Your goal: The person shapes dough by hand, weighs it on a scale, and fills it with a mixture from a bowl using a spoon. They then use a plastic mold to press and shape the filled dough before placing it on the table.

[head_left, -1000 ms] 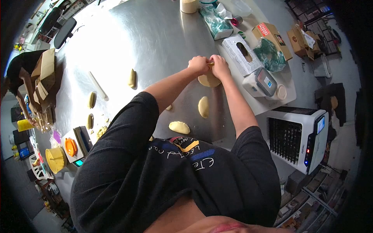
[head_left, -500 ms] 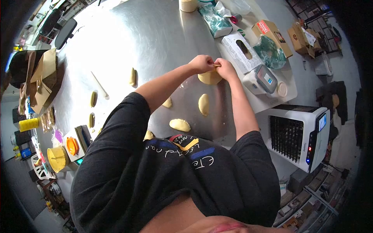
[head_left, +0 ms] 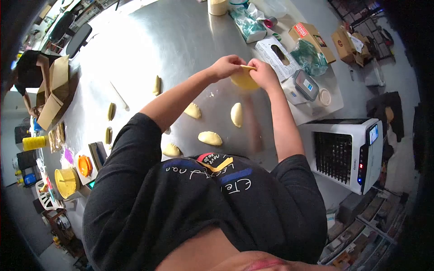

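A thin, round yellow sheet of dough (head_left: 244,80) hangs above the steel table (head_left: 181,49), its upper edge pinched in both hands. My left hand (head_left: 229,67) grips the left part of that edge. Close beside it, my right hand (head_left: 263,73) has its fingers closed on the right part. Nearer my body lie several half-moon pastries with crimped edges: one pastry (head_left: 193,110) below my left forearm, another (head_left: 236,114) under the dough, and a third (head_left: 210,138) by my shirt. Parts of the fingertips are hidden.
Left on the table are a thin white rod (head_left: 119,95) and several dough pieces (head_left: 156,85). A person leans over an open cardboard box (head_left: 56,90) at far left. To the right stand a tissue box (head_left: 278,58), a lidded container (head_left: 305,86) and an air cooler (head_left: 346,156).
Both hands have risen slightly with the dough, and it now hangs more from their fingers. My left arm has shifted left, uncovering more pastries. The person at the box shows more.
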Demonstrator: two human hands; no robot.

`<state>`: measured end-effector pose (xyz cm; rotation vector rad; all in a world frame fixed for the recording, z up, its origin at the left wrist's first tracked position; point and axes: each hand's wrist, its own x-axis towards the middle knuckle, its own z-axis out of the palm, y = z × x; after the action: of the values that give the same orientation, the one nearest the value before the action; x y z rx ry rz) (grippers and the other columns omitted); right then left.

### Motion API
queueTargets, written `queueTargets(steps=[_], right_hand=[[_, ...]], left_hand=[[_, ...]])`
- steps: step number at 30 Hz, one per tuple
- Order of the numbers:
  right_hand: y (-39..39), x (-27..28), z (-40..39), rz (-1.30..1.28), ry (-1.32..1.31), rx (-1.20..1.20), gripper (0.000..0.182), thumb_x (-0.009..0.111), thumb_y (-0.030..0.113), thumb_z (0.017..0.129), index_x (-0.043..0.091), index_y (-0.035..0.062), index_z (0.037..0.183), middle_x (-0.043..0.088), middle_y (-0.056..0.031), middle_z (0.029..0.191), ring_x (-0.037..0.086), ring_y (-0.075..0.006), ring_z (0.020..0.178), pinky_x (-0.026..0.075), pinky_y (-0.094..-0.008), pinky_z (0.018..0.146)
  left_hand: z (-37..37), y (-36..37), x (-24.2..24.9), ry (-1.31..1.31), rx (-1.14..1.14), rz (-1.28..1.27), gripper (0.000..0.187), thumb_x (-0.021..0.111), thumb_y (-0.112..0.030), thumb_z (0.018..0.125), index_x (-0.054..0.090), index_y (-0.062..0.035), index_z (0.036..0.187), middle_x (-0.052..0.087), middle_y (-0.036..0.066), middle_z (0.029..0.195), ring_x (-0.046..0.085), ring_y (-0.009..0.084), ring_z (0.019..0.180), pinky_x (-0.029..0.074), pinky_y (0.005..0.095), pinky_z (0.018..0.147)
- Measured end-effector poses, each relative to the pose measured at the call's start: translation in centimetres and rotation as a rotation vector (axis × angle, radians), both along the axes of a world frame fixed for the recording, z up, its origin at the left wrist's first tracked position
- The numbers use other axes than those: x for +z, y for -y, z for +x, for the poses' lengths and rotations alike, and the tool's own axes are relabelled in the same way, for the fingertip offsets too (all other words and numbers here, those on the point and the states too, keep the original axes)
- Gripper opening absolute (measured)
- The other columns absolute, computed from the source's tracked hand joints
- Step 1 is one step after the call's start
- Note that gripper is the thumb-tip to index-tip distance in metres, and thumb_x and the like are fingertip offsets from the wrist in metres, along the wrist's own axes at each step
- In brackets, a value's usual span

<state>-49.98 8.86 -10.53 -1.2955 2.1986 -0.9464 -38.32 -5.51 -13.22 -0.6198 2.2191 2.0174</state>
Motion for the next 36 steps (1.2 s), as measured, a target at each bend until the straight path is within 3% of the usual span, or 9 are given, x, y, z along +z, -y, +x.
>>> queueTargets(steps=[4,6,7,11,14,18,26,32,36], right_hand=[[1.8,4.2,5.2,-0.088,-0.073,0.033,0.013,0.053,0.013,0.076,0.06,0.0066,0.085,0.063,-0.013,0.081,0.061,-0.0314,0.078,0.047,-0.0384,0.067],[2.9,4.8,8.4,-0.275,-0.268,0.22,0.014,0.055,0.014,0.075,0.062,0.0099,0.086,0.064,-0.0105,0.082,0.06,-0.0296,0.084,0.047,-0.0381,0.071],[2.8,5.4,10.7,-0.273,-0.239,0.291,0.015,0.057,0.015,0.073,0.065,0.0147,0.085,0.064,-0.0049,0.09,0.057,-0.0264,0.097,0.043,-0.0418,0.086],[1.4,4.1,18.2,-0.355,-0.495,0.606,0.021,0.06,0.013,0.07,0.066,0.0177,0.09,0.057,-0.0015,0.108,0.048,-0.0263,0.11,0.032,-0.0498,0.098],[1.1,3.5,22.0,-0.472,-0.429,0.577,0.037,0.063,0.008,0.066,0.062,0.0212,0.101,0.044,-0.0035,0.122,0.037,-0.027,0.119,0.022,-0.0555,0.103],[2.2,2.5,28.2,-0.629,-0.316,0.369,0.058,0.064,0.002,0.064,0.051,0.0227,0.117,0.043,-0.0117,0.117,0.042,-0.028,0.107,0.033,-0.0481,0.094],[5.7,3.7,40.4,-0.496,0.247,0.788,0.045,0.036,-0.005,0.068,0.059,0.0036,0.106,0.062,-0.0123,0.097,0.057,-0.0254,0.095,0.042,-0.0344,0.087],[10.0,3.5,51.7,-0.362,0.26,0.842,0.032,0.04,-0.008,0.073,0.062,0.0008,0.095,0.06,-0.0081,0.083,0.058,-0.0167,0.083,0.046,-0.0279,0.078],[14.0,3.4,62.1,-0.305,0.271,0.702,0.018,0.051,0.0,0.075,0.061,0.0025,0.089,0.061,-0.0141,0.08,0.059,-0.0262,0.074,0.047,-0.0348,0.068]], left_hand=[[5.9,-1.8,2.5,-0.297,0.476,0.288,0.059,0.059,-0.041,0.083,0.042,-0.0064,0.127,0.047,0.01,0.117,0.049,0.021,0.101,0.04,0.0391,0.088],[9.6,-2.4,4.9,-0.21,0.672,1.13,0.066,0.033,-0.056,0.091,0.033,-0.0052,0.132,0.046,0.013,0.121,0.048,0.0278,0.107,0.032,0.0491,0.1],[12.0,-2.1,4.5,-0.363,0.437,1.318,0.081,0.018,-0.067,0.087,0.03,-0.0019,0.134,0.041,0.018,0.129,0.045,0.0337,0.114,0.029,0.0526,0.103],[20.6,-1.9,3.5,-0.667,0.49,1.415,0.074,0.024,-0.064,0.088,0.039,-0.0073,0.133,0.043,0.018,0.131,0.042,0.0352,0.122,0.033,0.0542,0.101],[26.6,-2.8,5.8,-0.805,0.604,1.381,0.06,0.037,-0.057,0.088,0.045,-0.013,0.127,0.049,0.013,0.127,0.046,0.0345,0.119,0.036,0.0554,0.098],[32.9,-4.0,8.1,-0.92,0.748,1.306,0.048,0.044,-0.041,0.087,0.045,-0.0148,0.128,0.048,0.012,0.129,0.045,0.034,0.12,0.035,0.0548,0.1],[45.8,-6.6,8.1,-0.822,1.067,1.027,0.044,0.041,-0.024,0.087,0.044,-0.0042,0.126,0.053,0.012,0.122,0.051,0.0286,0.113,0.037,0.044,0.1],[60.1,-5.7,7.5,-0.654,1.042,0.795,0.042,0.049,-0.024,0.09,0.044,-0.0037,0.126,0.054,0.01,0.122,0.053,0.0226,0.111,0.041,0.0402,0.096],[69.4,-1.9,4.9,-0.42,1.194,0.659,0.038,0.057,-0.021,0.088,0.05,-0.0027,0.121,0.059,0.008,0.114,0.058,0.0172,0.103,0.045,0.0346,0.09]])
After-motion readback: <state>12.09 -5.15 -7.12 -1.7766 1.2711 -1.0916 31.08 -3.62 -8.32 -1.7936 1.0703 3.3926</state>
